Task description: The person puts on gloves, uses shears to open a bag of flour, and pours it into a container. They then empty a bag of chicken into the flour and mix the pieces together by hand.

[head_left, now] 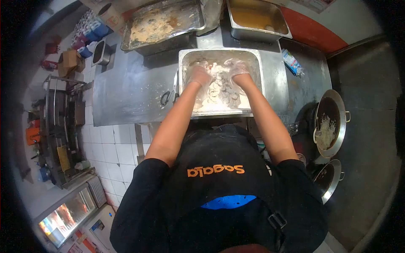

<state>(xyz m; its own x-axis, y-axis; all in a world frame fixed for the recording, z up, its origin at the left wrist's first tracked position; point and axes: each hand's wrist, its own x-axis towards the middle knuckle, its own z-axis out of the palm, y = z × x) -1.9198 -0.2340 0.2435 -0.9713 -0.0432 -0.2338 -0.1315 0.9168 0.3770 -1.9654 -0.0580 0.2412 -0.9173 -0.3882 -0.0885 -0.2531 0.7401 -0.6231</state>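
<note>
Both my hands wear clear plastic gloves and reach into a rectangular metal pan (pixel 261 80). White flour and several flour-coated pieces (pixel 220 90) fill the pan; what the pieces are does not show clearly. My left hand (pixel 201 74) is at the left side of the pan, in contact with the floured pieces. Opposite it, my right hand (pixel 238 69) touches the flour near the upper right part. The fingers of both hands are blurred by the gloves and flour, so their grip cannot be made out. Scissors (pixel 166 98) with dark handles lie just left of the pan.
Behind the pan stand a flour-crusted metal tray (pixel 158 25) and a deep pan of yellowish liquid (pixel 258 19). A blue-and-white packet (pixel 292 62) lies to the right. Further right are two large woks (pixel 333 124), one with pale food in dark oil. A small metal container (pixel 101 53) sits at the table's left end.
</note>
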